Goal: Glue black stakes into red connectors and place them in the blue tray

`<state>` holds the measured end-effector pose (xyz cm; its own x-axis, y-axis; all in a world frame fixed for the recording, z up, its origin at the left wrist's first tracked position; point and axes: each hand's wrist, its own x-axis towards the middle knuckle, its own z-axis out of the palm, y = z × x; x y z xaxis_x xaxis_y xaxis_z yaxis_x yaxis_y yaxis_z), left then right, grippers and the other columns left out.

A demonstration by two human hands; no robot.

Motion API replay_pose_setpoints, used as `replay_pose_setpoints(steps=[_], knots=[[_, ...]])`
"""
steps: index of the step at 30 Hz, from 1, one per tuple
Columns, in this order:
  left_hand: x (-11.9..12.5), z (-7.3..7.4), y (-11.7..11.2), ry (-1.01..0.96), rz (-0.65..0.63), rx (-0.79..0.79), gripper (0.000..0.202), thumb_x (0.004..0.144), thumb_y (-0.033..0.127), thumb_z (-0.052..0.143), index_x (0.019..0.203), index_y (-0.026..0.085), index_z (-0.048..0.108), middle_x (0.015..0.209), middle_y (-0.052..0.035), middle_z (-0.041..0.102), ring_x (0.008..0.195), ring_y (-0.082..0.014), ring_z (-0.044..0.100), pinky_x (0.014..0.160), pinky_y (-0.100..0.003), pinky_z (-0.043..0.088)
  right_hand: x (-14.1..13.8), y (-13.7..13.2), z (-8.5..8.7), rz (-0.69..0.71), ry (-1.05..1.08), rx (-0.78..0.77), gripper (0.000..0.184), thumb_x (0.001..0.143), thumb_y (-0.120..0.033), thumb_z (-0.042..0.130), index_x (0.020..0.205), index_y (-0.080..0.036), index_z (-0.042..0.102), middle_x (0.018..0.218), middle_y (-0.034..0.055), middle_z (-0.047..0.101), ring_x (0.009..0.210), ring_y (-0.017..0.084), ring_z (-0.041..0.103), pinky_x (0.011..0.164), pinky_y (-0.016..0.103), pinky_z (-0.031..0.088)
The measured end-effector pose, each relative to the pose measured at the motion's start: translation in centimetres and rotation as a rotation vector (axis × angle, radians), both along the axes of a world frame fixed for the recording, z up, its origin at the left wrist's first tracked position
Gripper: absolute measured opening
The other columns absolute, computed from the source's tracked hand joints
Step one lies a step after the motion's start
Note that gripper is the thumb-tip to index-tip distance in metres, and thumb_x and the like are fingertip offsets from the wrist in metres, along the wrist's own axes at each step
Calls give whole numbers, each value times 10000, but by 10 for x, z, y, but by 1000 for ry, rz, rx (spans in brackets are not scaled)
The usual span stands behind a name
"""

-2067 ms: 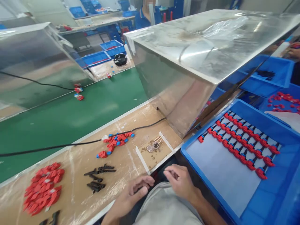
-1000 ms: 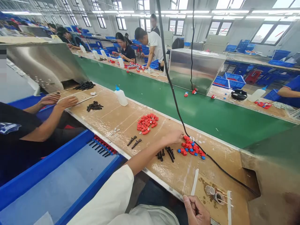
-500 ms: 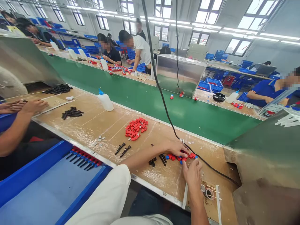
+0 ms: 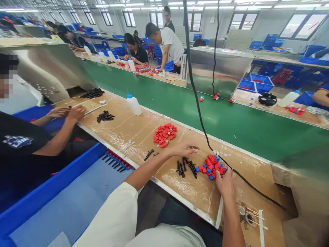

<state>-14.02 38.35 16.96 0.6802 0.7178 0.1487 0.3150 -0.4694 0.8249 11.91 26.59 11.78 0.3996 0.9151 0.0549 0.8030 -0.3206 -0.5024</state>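
Handling the red and blue pieces (image 4: 211,167), at ten o'clock from the right hand (image 4: 227,181), is probably best done lightly, one by one. Whether one is gripped there cannot be told. Beyond, at their ten o'clock, the left hand (image 4: 185,149) is loosely curved, nothing seen inside. Past the green belt (image 4: 167,99), at the view's three o'clock, a worker's arm (image 4: 324,97) is cut off.

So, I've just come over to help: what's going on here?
The person's right hand is at the near edge of a pile of red and blue pieces. The left hand is over the bench beside some black parts; I can't tell whether it holds anything. A red heap lies farther left, and at far left a co-worker has both hands near the bench edge.
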Motion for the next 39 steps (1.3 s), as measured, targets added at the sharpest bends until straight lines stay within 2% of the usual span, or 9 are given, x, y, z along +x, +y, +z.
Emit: replay_pose_setpoints(steps=[4,7,11,19,24,28,31,35,39], knots=[[-26,-4,-7,144,-30,49,231,907,199,619,1086,161,760,1056,-87,772,916,-193,702,836,-274,524,-9,-14,14,-34,-7,20,674,905,-472,420,1446,-71,439,1312,269,514,1118,403,583,865,495,485],[-32,-11,-12,278,-73,114,214,855,114,624,976,190,783,969,-59,766,878,-192,691,819,-270,503,-16,-35,22,-6,9,145,696,903,-585,424,1402,-107,501,1267,241,548,983,363,627,806,484,496],[-26,-18,-16,420,-105,209,225,841,143,634,995,229,774,1001,-59,738,985,-225,665,857,-288,485,-29,-64,22,97,123,331,595,918,-650,484,1223,-158,621,1122,167,623,676,223,612,679,400,514],[-5,-21,-23,559,-144,353,184,782,114,620,915,188,723,933,-85,690,874,-240,660,707,-306,476,-39,-86,9,234,105,406,418,1000,-553,476,1063,-182,659,938,92,690,583,185,578,663,381,506],[-7,-14,-21,520,-9,394,108,782,138,638,878,141,687,916,-122,691,845,-256,661,752,-341,513,-41,-93,16,297,169,424,344,1000,-488,515,1008,-189,685,881,74,700,588,178,584,615,338,501],[-16,0,-39,387,193,396,206,910,158,491,1029,114,653,973,-143,688,862,-235,661,786,-357,530,-34,-127,36,296,207,435,275,999,-430,557,976,-206,715,854,62,703,630,174,603,594,297,494],[-9,3,-76,-66,321,128,220,964,316,519,1035,149,644,955,-99,701,798,-187,667,756,-317,537,-10,-158,48,-6,122,561,267,969,-429,608,921,-194,726,844,68,709,618,162,577,600,287,461],[32,-13,-137,-461,99,-615,434,851,556,691,1005,153,647,821,-65,704,720,-191,681,634,-285,533,42,-177,45,-583,209,493,583,807,-656,687,1061,-132,697,748,45,660,648,183,567,655,316,463],[86,-34,-180,-541,35,-997,578,703,644,801,951,142,661,720,-34,668,623,-150,629,553,-238,473,76,-168,25,-591,468,325,828,577,-809,732,1006,-101,712,678,53,672,582,190,567,562,315,464]])
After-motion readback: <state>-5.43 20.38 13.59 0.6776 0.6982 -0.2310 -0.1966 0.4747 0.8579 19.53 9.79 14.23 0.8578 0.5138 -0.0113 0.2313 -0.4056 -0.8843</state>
